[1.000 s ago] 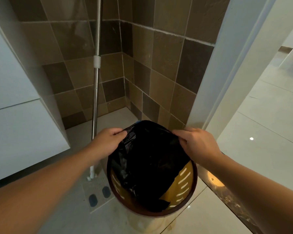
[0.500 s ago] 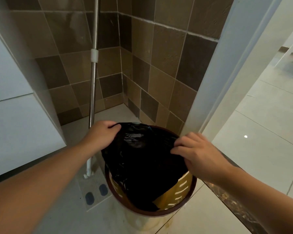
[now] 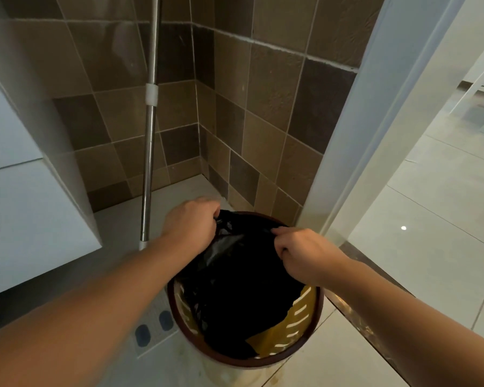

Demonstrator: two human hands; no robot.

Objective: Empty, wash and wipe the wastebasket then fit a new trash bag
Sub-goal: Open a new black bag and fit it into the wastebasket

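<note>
A round yellow slotted plastic wastebasket with a dark brown rim [image 3: 317, 321] stands on the pale floor tiles [image 3: 442, 247], near the corner of a brown tiled wall [image 3: 263, 107]. A crinkled black plastic trash bag [image 3: 243, 286] sits in it, spread over the far part of the opening — the near right of the yellow inner wall is bare.

The left hand [image 3: 192, 227] grips the bag's edge at the far left of the rim, fingers curled round a bunch of plastic. The right hand [image 3: 302, 252] pinches the bag's edge at the far right, fingers bent over the film. The edge is drawn taut between the two hands.

Just left of the basket a shiny metal mop pole [image 3: 148, 152] with a white collar stands upright; its flat grey head [image 3: 151, 328] lies on the floor — partly behind the left forearm. A white cabinet [image 3: 25, 219] fills the left side, and a white door frame [image 3: 355, 129] rises on the right.
</note>
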